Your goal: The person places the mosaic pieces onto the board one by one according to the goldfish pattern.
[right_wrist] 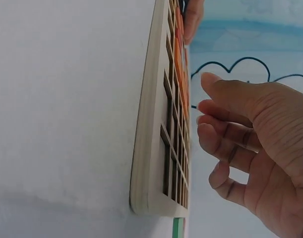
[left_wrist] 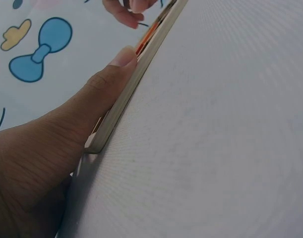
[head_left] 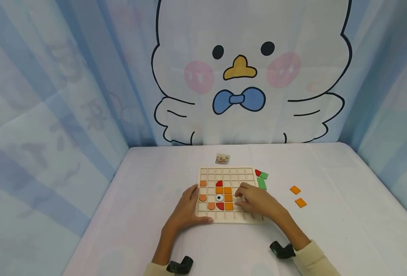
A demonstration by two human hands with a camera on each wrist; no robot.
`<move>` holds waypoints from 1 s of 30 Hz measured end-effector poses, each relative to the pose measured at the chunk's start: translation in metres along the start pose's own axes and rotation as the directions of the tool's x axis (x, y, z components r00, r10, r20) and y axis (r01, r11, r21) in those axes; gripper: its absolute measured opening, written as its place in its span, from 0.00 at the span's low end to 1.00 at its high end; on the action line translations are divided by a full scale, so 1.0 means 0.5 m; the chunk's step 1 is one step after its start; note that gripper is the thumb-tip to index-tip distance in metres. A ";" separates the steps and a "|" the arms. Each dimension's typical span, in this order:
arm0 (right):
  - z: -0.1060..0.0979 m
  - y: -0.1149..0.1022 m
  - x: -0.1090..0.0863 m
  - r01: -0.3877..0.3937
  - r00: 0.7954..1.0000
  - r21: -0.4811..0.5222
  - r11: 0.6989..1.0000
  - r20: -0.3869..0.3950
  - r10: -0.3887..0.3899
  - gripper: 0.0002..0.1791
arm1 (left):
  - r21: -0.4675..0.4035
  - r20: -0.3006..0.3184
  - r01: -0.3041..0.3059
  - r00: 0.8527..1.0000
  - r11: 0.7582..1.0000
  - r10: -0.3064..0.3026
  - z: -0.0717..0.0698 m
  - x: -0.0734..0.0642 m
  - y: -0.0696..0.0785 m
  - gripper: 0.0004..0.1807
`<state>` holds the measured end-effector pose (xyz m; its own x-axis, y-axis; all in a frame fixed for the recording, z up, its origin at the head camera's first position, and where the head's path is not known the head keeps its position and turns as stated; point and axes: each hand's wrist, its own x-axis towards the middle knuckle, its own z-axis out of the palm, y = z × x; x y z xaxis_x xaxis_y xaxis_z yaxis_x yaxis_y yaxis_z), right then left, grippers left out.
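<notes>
l hand grips grid board; r hand fingers loosely bent, empty; card prob. printed, too small.

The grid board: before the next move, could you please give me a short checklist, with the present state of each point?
1. Grid board held: ok; the left hand grips its near left corner.
2. Right hand free: ok; no piece shows between thumb and fingers.
3. Four orange squares in cells: ok; they sit on the grid.
4. All pieces on the board: not ok; two loose orange squares lie off to the right, and green pieces and a red piece lie by its right edge.
5. Small card readable: cannot tell; its print is too small.
</notes>
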<state>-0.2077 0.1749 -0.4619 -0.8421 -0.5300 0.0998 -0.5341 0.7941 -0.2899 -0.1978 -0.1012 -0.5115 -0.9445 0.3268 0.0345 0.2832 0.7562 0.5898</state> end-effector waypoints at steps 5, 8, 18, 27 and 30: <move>-0.011 0.023 -0.014 -0.047 0.999 0.019 0.999 -0.018 0.048 0.14 | -0.017 -0.001 -0.007 1.000 1.000 0.007 0.005 0.000 0.001 0.69; -0.019 0.034 -0.020 -0.081 0.996 0.034 0.996 -0.021 0.082 0.13 | -0.012 -0.007 -0.009 1.000 1.000 0.009 0.004 -0.001 0.003 0.68; -0.043 0.069 -0.046 -0.101 0.993 0.034 0.994 -0.063 0.103 0.12 | -0.006 -0.007 -0.011 1.000 1.000 0.011 0.001 -0.004 0.001 0.68; -0.052 0.107 -0.073 -0.101 0.989 0.017 0.995 -0.102 0.102 0.10 | -0.009 0.000 -0.007 1.000 1.000 0.007 0.000 -0.004 0.001 0.68; -0.058 0.117 -0.078 -0.145 0.985 0.028 0.989 -0.089 0.147 0.09 | -0.009 -0.006 -0.009 1.000 1.000 0.009 -0.001 -0.002 0.001 0.69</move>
<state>-0.2083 0.2504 -0.4553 -0.9147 -0.3787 0.1409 -0.4041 0.8540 -0.3276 -0.1968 -0.1015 -0.5109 -0.9429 0.3299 0.0449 0.2902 0.7483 0.5965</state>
